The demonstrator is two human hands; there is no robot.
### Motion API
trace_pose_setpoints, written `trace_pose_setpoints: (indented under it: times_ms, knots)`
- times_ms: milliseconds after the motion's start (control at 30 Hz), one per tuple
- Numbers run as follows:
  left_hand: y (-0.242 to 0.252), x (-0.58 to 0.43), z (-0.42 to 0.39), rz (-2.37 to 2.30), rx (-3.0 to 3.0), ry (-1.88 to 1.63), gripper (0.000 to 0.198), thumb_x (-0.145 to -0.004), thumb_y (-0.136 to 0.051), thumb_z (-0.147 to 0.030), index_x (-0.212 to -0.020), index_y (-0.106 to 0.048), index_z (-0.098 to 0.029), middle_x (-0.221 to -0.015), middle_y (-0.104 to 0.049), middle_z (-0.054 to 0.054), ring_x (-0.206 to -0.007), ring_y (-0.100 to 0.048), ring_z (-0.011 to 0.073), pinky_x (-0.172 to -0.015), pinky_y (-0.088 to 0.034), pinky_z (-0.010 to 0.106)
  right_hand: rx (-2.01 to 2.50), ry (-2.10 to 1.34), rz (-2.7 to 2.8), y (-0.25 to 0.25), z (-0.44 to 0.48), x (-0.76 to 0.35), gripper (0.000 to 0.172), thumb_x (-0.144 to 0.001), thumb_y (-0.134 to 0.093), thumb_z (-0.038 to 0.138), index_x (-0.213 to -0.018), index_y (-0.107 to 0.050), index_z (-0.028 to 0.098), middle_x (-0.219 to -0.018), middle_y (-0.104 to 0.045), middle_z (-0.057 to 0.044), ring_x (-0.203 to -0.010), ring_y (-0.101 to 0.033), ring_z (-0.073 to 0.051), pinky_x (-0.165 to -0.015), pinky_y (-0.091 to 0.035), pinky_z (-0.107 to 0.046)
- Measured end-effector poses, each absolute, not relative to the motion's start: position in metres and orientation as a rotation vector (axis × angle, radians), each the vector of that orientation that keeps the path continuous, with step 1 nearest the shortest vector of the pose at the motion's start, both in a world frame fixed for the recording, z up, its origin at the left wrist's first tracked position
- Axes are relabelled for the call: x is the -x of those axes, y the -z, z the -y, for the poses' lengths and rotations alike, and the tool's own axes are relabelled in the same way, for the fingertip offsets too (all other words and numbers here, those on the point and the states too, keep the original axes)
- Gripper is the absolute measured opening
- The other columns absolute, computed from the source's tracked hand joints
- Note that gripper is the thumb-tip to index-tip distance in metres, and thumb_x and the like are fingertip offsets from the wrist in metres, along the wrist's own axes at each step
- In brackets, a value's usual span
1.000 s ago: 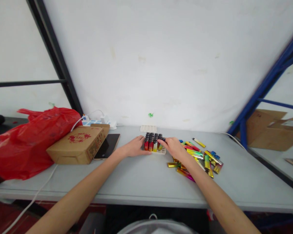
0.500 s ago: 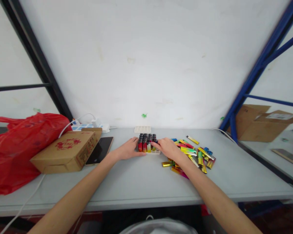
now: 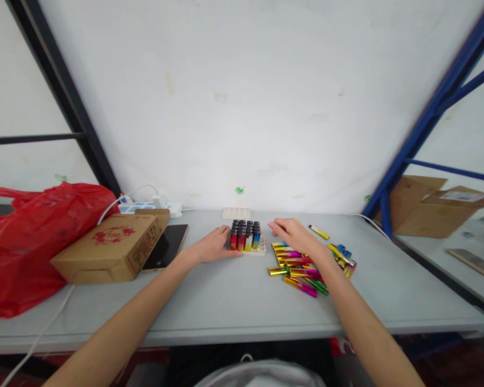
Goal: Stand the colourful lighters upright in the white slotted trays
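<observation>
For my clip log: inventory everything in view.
Slotted plastic trays: two, white, centre and back
Black-topped standing lighters: many, multicoloured, in centre tray
Loose metallic lighters: many, multicoloured, table right
Lone slim lighter: one, yellow, behind those
Plastic bag: one, red, far left
Printed cardboard box: one, brown, beside bag
Flat glossy device: one, black, beside box
Power strip: one, white, behind box
Open cardboard box: one, brown, far right
Metal frames: two, black left, blue right
Table: one, grey, underneath
Wall: one, white, behind
Left hand: one, bare, beside standing lighters
Right hand: one, bare, by loose lighters
</observation>
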State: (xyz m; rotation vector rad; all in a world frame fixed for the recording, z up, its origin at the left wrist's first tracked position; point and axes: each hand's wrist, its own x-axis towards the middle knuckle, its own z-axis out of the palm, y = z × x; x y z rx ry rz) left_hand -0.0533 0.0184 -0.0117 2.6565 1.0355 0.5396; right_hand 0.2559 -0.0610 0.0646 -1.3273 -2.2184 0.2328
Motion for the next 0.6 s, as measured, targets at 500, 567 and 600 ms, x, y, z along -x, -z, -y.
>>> trace_pose_setpoints:
  times_ms: [500,567,600]
  knots:
    - [0.022,0.053,-0.028,-1.015,-2.665,-0.542,0.074,-0.086,-0.064,-0.082,-0.126,-0.065,-0.021,-0.127,-0.069,0.014,-0.119,-0.063,0.0349,-0.107,-0.047,0.043,1.425,0.214,2.391,-0.013,0.207,-0.304,0.044,-0.107,-0.055,0.033,-0.151,-0.058,0.033,-0.149,-0.064,-0.010,-0.138,-0.060,-0.033,-0.114,-0.053,-0.054]
    - [0.022,0.053,-0.028,-1.018,-2.663,-0.545,0.074,-0.085,-0.065,-0.083,-0.126,-0.066,-0.021,-0.125,-0.069,0.013,-0.119,-0.063,0.0351,-0.106,-0.048,0.042,1.450,0.272,2.318,0.010,0.202,-0.313,0.045,-0.108,-0.055,0.033,-0.153,-0.057,0.031,-0.146,-0.067,-0.011,-0.131,-0.065,-0.032,-0.110,-0.056,-0.053]
    - [0.022,0.053,-0.028,-1.018,-2.659,-0.550,0.074,-0.084,-0.066,-0.083,-0.126,-0.066,-0.021,-0.125,-0.070,0.013,-0.119,-0.063,0.0352,-0.106,-0.048,0.042,1.459,0.295,2.279,0.018,0.198,-0.315,0.044,-0.107,-0.055,0.034,-0.151,-0.059,0.031,-0.142,-0.069,-0.011,-0.127,-0.067,-0.032,-0.109,-0.057,-0.053]
